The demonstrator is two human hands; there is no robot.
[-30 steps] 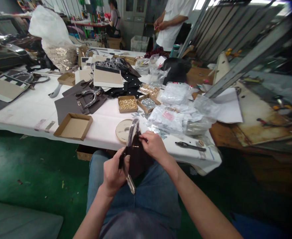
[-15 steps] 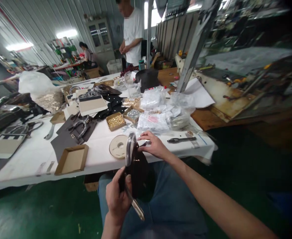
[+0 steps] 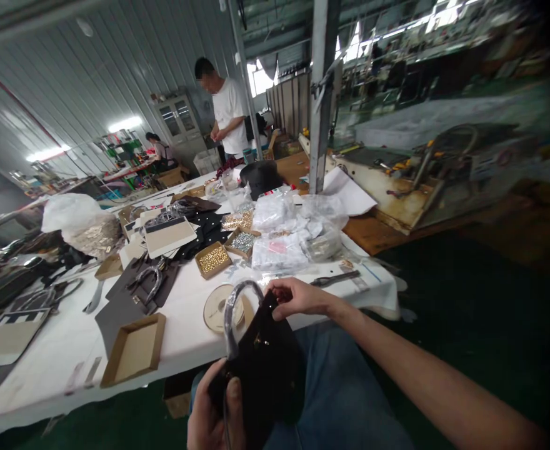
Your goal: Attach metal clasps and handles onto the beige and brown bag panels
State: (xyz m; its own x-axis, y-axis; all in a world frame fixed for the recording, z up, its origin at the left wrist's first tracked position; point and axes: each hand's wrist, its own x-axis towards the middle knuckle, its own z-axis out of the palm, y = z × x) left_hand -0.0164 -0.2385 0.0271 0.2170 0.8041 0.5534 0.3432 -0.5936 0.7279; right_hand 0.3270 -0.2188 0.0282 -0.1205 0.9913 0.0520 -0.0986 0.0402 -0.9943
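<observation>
A black panel (image 3: pixel 268 369) with a handle wrapped in clear plastic (image 3: pixel 231 312) hangs over my lap, small shiny metal pieces on its face. My left hand (image 3: pixel 216 406) is closed on its lower left part, thumb in front. At the upper right corner, my right hand (image 3: pixel 296 299) pinches the panel's edge near the handle's end. Just behind the handle, a round cream spool (image 3: pixel 213 307) lies on the white table (image 3: pixel 185 331). A small box of gold studs (image 3: pixel 212 259) and one of silver pieces (image 3: pixel 242 242) sit farther back.
An empty cardboard tray (image 3: pixel 134 350) is at the front edge. Plastic bags (image 3: pixel 279 244), dark pieces with a handle (image 3: pixel 150 284) and a dark tool (image 3: pixel 335 278) lie around. A metal post (image 3: pixel 319 100) rises behind; a person in white (image 3: pixel 228 112) stands beyond.
The view has tilted up and turned right. The black panel has turned to show its broad face, and my right hand now grips its upper edge.
</observation>
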